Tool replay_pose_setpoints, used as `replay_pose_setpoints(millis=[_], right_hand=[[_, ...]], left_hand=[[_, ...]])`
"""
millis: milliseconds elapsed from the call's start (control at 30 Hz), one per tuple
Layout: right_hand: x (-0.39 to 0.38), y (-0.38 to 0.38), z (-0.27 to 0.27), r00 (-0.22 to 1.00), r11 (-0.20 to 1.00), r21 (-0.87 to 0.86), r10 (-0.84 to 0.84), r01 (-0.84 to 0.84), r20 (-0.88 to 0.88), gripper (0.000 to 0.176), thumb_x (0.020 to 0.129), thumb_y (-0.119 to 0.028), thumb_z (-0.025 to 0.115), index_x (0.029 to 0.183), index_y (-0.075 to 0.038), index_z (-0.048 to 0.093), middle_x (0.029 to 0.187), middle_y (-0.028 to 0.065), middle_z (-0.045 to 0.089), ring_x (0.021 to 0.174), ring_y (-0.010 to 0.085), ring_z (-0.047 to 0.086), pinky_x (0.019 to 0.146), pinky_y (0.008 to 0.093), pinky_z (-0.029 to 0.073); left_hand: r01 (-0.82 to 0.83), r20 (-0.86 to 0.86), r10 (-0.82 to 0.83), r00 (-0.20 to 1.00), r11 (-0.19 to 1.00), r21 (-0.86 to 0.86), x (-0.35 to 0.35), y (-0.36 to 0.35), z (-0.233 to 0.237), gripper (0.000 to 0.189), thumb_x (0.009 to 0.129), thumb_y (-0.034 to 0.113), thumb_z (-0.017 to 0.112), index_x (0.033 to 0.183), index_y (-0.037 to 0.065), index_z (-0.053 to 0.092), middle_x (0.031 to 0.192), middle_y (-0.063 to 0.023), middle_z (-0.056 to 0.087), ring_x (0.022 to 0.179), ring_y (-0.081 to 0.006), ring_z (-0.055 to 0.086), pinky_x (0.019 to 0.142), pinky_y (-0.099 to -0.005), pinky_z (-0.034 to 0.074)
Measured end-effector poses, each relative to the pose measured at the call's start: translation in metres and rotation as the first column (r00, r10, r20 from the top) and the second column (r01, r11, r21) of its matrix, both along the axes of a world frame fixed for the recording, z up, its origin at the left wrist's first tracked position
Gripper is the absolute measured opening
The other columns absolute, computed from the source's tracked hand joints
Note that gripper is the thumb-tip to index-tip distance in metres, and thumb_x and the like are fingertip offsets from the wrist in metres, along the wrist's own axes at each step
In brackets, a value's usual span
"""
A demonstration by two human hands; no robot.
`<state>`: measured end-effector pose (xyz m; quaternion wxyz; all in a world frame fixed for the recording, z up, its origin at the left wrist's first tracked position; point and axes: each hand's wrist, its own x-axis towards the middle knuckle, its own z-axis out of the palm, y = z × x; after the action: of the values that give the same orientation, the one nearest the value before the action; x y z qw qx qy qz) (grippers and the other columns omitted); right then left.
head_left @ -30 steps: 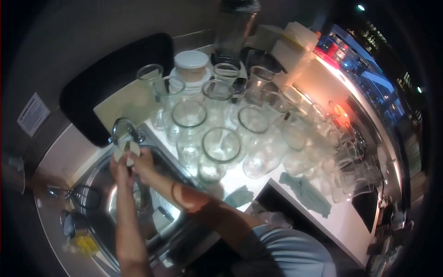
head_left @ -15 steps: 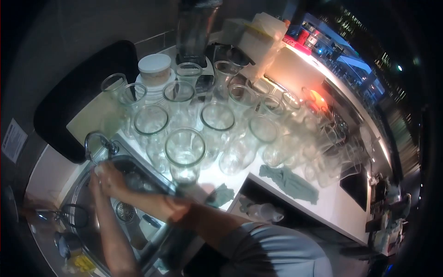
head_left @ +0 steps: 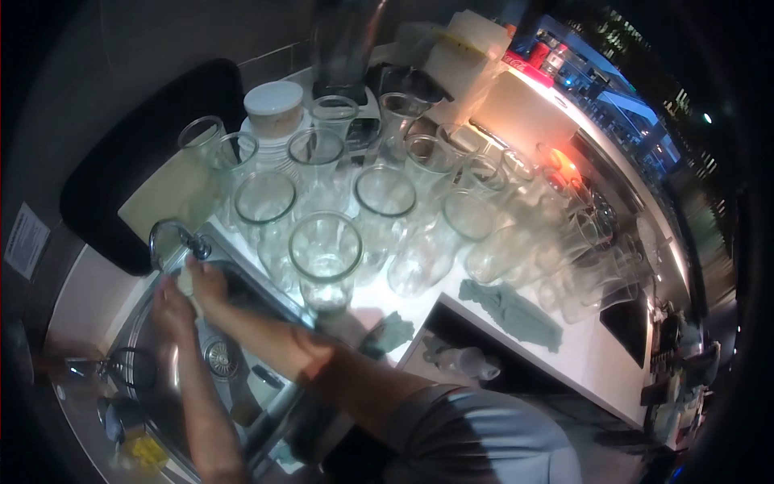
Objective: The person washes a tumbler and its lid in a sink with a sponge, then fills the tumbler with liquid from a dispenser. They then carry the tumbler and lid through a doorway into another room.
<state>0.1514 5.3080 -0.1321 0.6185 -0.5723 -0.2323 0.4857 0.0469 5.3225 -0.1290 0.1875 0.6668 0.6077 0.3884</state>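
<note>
Both of my hands are under the curved metal tap (head_left: 168,229) at the back of the steel sink (head_left: 278,294). My left hand (head_left: 172,308) is slightly lower, its fingers pointing up toward the spout. Beside it, my right hand (head_left: 209,284) has its fingers raised close to the tap. A pale, whitish patch (head_left: 186,282) shows in the narrow gap between the two hands; I cannot tell whether it is water or foam. Below them lies the round drain strainer (head_left: 220,359).
Many clear glass jars (head_left: 325,250) crowd the white counter right of the sink. Green cloths (head_left: 512,313) lie along its front edge. White lidded tubs (head_left: 274,109), a blender (head_left: 343,56) and a cutting board (head_left: 171,202) stand behind. Another tap (head_left: 97,368) is at left.
My hands were pressed together beneath the tap; now they have come apart a little, the left one lower and the right one higher. The camera view has shifted slightly.
</note>
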Motion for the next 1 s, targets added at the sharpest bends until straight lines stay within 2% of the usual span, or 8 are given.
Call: replay_pose_setpoints(millis=[200, 267, 333, 533, 633, 733, 867, 1000], right_hand=[[0.001, 0.013, -0.017, 0.782, 0.998, 0.014, 0.055, -0.059, -0.621, 0.051, 0.101, -0.051, 0.048, 0.109, -0.004, 0.068, 0.102, 0.0135, 0.068, 0.094, 0.0249, 0.066, 0.081, 0.0386, 0.051], [0.001, 0.004, -0.020, 0.962, 0.956, 0.107, 0.268, -0.272, 0.052, 0.038, 0.097, -0.029, 0.059, 0.126, -0.005, 0.059, 0.126, 0.0147, 0.061, 0.114, 0.0247, 0.059, 0.095, 0.0383, 0.047], [-0.008, 0.010, -0.046, 0.976, 0.954, 0.233, 0.156, -0.189, 0.152, 0.051, 0.093, -0.015, 0.064, 0.139, -0.002, 0.047, 0.126, 0.0150, 0.062, 0.116, 0.0248, 0.059, 0.102, 0.0381, 0.045], [-0.001, -0.009, -0.003, 0.877, 0.918, 0.279, -0.364, 0.282, 0.312, 0.030, 0.103, -0.029, 0.049, 0.111, -0.002, 0.059, 0.102, 0.0128, 0.065, 0.097, 0.0238, 0.064, 0.087, 0.0371, 0.051], [0.019, -0.015, 0.003, 0.967, 0.986, 0.025, -0.154, 0.162, -0.203, 0.036, 0.103, -0.038, 0.050, 0.109, -0.004, 0.061, 0.097, 0.0115, 0.064, 0.088, 0.0239, 0.065, 0.075, 0.0360, 0.053], [0.018, -0.021, 0.024, 0.789, 0.984, 0.039, 0.161, -0.172, -0.592, 0.032, 0.103, -0.040, 0.051, 0.108, -0.010, 0.063, 0.088, 0.0088, 0.063, 0.061, 0.0179, 0.060, 0.048, 0.0295, 0.047], [0.021, -0.007, 0.005, 0.869, 0.940, 0.082, 0.337, -0.331, -0.361, 0.035, 0.103, -0.037, 0.051, 0.119, -0.008, 0.062, 0.101, 0.0111, 0.068, 0.079, 0.0221, 0.068, 0.063, 0.0320, 0.055], [0.020, -0.012, 0.009, 0.861, 0.994, 0.075, 0.106, -0.079, -0.497, 0.028, 0.099, -0.028, 0.060, 0.110, -0.002, 0.064, 0.094, 0.0083, 0.069, 0.083, 0.0187, 0.066, 0.070, 0.0335, 0.053]], left_hand=[[0.229, 0.362, -0.309, 0.879, 0.941, 0.248, 0.022, -0.025, 0.007, 0.037, 0.099, 0.019, 0.054, 0.128, -0.003, 0.058, 0.111, -0.0151, 0.069, 0.096, -0.0255, 0.067, 0.084, -0.0378, 0.054], [0.193, 0.603, -0.125, 0.788, 0.980, -0.049, -0.002, -0.008, -0.005, 0.033, 0.099, 0.017, 0.055, 0.126, -0.002, 0.058, 0.109, -0.0140, 0.068, 0.093, -0.0213, 0.066, 0.079, -0.0341, 0.054], [0.279, 0.898, 0.018, 0.440, 0.948, -0.156, -0.010, 0.008, -0.011, 0.026, 0.102, 0.021, 0.054, 0.115, 0.001, 0.063, 0.101, -0.0111, 0.069, 0.084, -0.0176, 0.067, 0.071, -0.0317, 0.054], [0.277, 0.925, 0.325, 0.195, 0.887, -0.370, 0.040, -0.011, -0.004, 0.034, 0.101, 0.027, 0.057, 0.120, -0.001, 0.062, 0.104, -0.0101, 0.069, 0.088, -0.0232, 0.068, 0.077, -0.0353, 0.057], [0.359, 0.841, -0.133, 0.525, 0.930, -0.077, 0.032, -0.023, 0.006, 0.030, 0.100, 0.020, 0.056, 0.121, -0.001, 0.062, 0.103, -0.0082, 0.069, 0.087, -0.0235, 0.067, 0.077, -0.0344, 0.055], [0.218, 0.133, -0.234, 0.963, 0.968, 0.123, 0.021, -0.030, 0.027, 0.034, 0.088, 0.014, 0.064, 0.120, 0.004, 0.065, 0.100, -0.0144, 0.071, 0.090, -0.0315, 0.067, 0.080, -0.0401, 0.052], [0.415, -0.295, -0.344, 0.891, 0.882, 0.224, 0.005, -0.049, 0.035, 0.031, 0.079, 0.008, 0.067, 0.110, 0.006, 0.070, 0.098, -0.0186, 0.070, 0.097, -0.0369, 0.065, 0.086, -0.0446, 0.049], [0.211, -0.155, -0.167, 0.974, 0.917, 0.337, -0.012, -0.067, 0.027, 0.035, 0.082, 0.012, 0.069, 0.116, 0.004, 0.065, 0.108, -0.0190, 0.067, 0.096, -0.0374, 0.064, 0.090, -0.0428, 0.047]])
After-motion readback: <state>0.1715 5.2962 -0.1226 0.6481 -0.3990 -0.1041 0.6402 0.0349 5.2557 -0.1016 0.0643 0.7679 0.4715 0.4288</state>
